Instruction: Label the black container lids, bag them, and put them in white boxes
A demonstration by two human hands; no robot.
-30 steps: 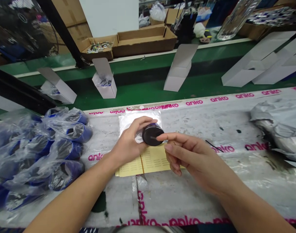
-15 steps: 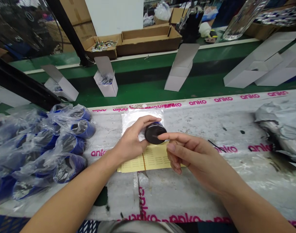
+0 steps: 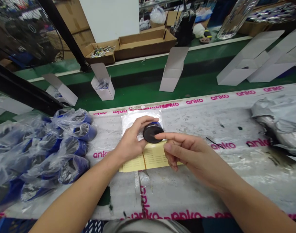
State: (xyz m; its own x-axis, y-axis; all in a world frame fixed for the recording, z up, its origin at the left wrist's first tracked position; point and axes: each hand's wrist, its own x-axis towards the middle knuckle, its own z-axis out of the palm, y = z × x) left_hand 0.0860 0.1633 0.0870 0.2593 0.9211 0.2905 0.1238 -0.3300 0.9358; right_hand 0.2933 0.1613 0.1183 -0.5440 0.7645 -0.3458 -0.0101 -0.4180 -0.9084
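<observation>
The left hand [image 3: 129,142] is closed around a small round piece [image 3: 151,132], thumb over the top and fingers wrapped about its blue side, so that its flat black face is turned toward the person, held just above the desk [image 3: 198,191] near the far edge. The right hand [image 3: 193,158] holds nothing: its forefinger is stretched out with the tip [image 3: 158,137] touching the black face, the other fingers loosely curled beneath. Under the piece lie a clear plastic bag [image 3: 128,118] and, nearer the person, a yellow printed sheet [image 3: 150,158]. To the left sits a heap of bagged blue pieces [image 3: 53,149] of the same kind; to the right, crumpled grey wrap [image 3: 279,119]. Beyond the desk edge runs a green belt [image 3: 143,87] with open white cartons [image 3: 103,85] standing on it. The piece looks rigid and light, small enough for one hand; its black face seems smooth, possibly glossy, though the view is too soft to be sure, so it is likely best gripped round the blue side wall, where fingers and thumb can oppose each other, leaving the face free
</observation>
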